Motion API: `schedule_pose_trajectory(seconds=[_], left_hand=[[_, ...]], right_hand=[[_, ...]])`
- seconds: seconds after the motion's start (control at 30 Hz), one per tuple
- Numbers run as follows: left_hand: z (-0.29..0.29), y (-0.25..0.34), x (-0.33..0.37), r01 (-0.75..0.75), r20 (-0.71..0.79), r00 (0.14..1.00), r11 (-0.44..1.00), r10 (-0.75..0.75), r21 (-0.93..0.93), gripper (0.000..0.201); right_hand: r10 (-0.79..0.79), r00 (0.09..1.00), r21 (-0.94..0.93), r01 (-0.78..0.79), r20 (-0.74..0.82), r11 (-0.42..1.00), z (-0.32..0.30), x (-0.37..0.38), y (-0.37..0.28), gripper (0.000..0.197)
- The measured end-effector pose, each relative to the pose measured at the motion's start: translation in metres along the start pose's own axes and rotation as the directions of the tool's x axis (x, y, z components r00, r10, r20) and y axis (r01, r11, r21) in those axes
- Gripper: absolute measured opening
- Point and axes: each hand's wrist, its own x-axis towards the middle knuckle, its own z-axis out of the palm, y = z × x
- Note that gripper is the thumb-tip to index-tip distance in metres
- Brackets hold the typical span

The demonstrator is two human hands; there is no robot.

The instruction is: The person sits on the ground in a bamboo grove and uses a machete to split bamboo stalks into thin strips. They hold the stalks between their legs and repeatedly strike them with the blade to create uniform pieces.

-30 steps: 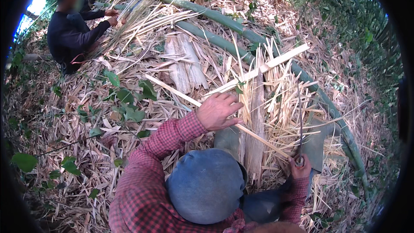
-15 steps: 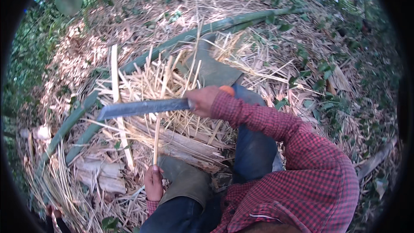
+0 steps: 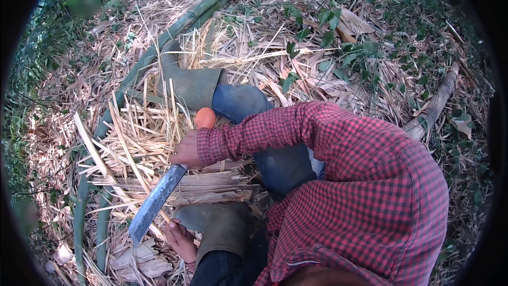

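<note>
My right hand point(image 3: 187, 149) is closed round the handle of a machete point(image 3: 157, 202); the handle's orange end point(image 3: 205, 118) shows behind the wrist. The broad grey blade slants down to the left and crosses over a thin bamboo strip point(image 3: 127, 148). Below the blade, my left hand point(image 3: 181, 240) pinches the near end of that strip. Its far end reaches up over a heap of split pale strips point(image 3: 145, 127). A wider pale strip point(image 3: 98, 156) leans across the heap's left side. Whether the blade's edge touches the thin strip, I cannot tell.
A weathered split log point(image 3: 211, 186) lies between my legs, which wear dark green boots point(image 3: 190, 82). Long green poles point(image 3: 151, 55) curve round the heap's far and left side. Shavings and leaves cover the ground. A grey branch point(image 3: 436, 100) lies at right.
My right hand has come nearer and turned the machete from nearly level to slanting down toward my left hand. The view has shifted right. My left hand keeps its hold on the strip.
</note>
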Motion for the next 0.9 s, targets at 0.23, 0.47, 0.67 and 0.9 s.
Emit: schedule_pose_trajectory(seconds=[0.23,0.47,0.67,0.9], left_hand=[[0.0,0.009,-0.019,0.184,-0.125,0.976,0.983,-0.179,0.026,0.027],[-0.014,0.006,-0.015,0.08,-0.017,0.997,0.996,-0.081,-0.028,0.027],[-0.004,0.008,-0.029,0.095,-0.047,0.994,0.995,-0.097,-0.037,0.027],[-0.003,0.0,-0.031,0.083,-0.046,0.995,0.992,-0.088,-0.095,0.028]], right_hand=[[0.299,0.95,-0.024,-0.298,0.09,0.954,-0.014,0.044,0.061,0.027],[0.135,0.988,-0.121,-0.126,0.074,0.985,-0.023,0.038,0.033,0.024],[0.522,0.85,-0.022,-0.522,0.073,0.852,-0.022,0.06,0.06,0.027],[0.045,0.998,-0.173,-0.039,0.031,0.984,-0.022,0.041,0.046,0.028]])
